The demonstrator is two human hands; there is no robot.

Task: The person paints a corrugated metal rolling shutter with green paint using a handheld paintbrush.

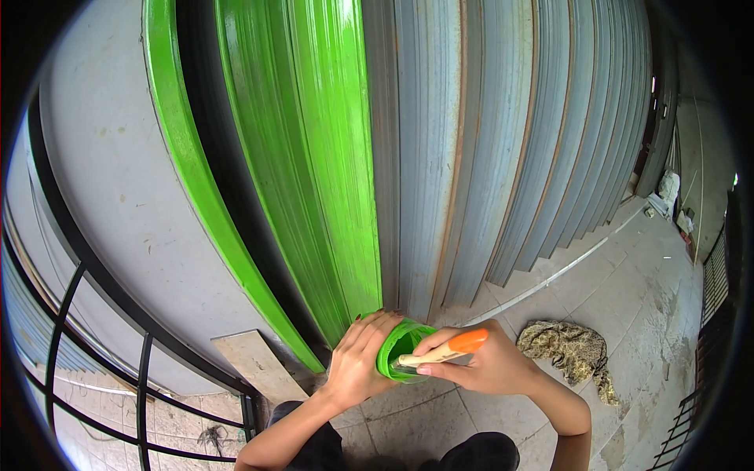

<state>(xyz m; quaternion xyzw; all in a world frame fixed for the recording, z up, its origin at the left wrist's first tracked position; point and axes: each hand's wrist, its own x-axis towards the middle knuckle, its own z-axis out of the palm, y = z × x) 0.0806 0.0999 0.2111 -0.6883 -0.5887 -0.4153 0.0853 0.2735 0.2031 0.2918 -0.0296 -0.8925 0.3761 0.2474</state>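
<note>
My left hand (363,355) is wrapped round the left side of a green paint container (386,363), whose open top faces me. In my right hand (491,365) is a paintbrush (446,348) with a pale handle and an orange end. Its head dips into the container, so the bristles are mostly hidden. Just beyond the hands stands a folding metal shutter. Its left panels (334,157) are coated in glossy green, while the panels to the right (428,157) are bare grey metal with rusty edges.
A patterned cloth (561,353) lies on the tiled floor (424,432) at the right. At the left are a pale wall (110,157), a black metal grille (141,392) and a small board (259,365) leaning low. My knees show at the bottom.
</note>
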